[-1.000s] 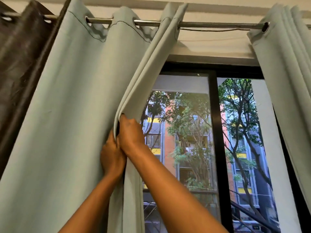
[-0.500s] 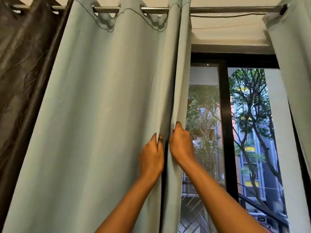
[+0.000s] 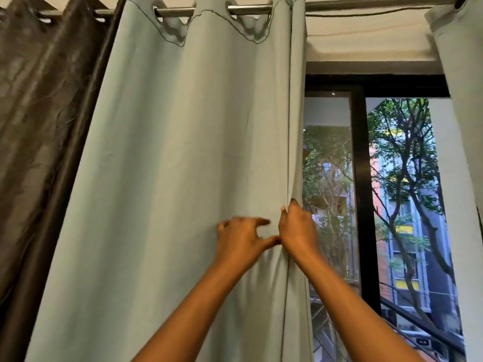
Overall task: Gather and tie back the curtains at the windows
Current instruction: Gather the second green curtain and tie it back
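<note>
Head view. The pale green curtain [image 3: 183, 178] hangs from the metal rod [image 3: 251, 9] by eyelets and covers the left part of the window [image 3: 366, 192]. Its leading edge falls as a narrow vertical fold just left of the exposed glass. A second pale green curtain [image 3: 460, 74] hangs at the far right, already drawn off the glass. A dark brown curtain [image 3: 39, 113] hangs at the far left, beside the first pale panel.

The right hand [image 3: 296, 228] pinches the leading edge fold; its fingers curl round the hem, and the far side of the grip is hidden by the cloth. The left hand [image 3: 240, 239] lies against the flat face of the panel just beside the right hand, fingers spread and slightly hooked, thumb pointing toward the right hand. It holds no cloth as far as can be seen.

Handling assessment. The cloth appears soft, light to medium in weight and not fragile; it creases readily under the fingers. The eyelets should slide on the rod with moderate pull. Recommended hold: the hem fold at about the present height, collecting successive pleats into one bundle. A pull that is too steep may bind the eyelets. No tie-back is visible in this view.
</note>
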